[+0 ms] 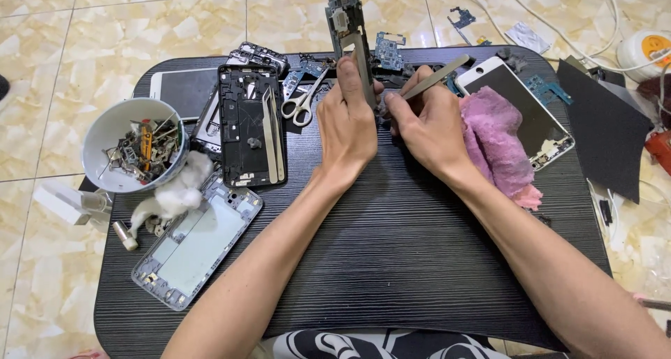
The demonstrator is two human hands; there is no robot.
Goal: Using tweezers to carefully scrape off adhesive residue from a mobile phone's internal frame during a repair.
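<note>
Here, metal tweezers point(433, 76) probably touch the slim circuit board point(349, 38).

Beside your right-hand fingers lies a pink fuzzy cloth point(498, 139) on the black ribbed tabletop point(391, 247), a white round bowl point(115, 132) far left of them.

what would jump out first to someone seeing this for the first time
At the middle of the dark table, the left hand holds a phone circuit board upright while the right hand works metal tweezers at it. Left stands a white bowl of small parts; right lies a pink cloth.
</note>
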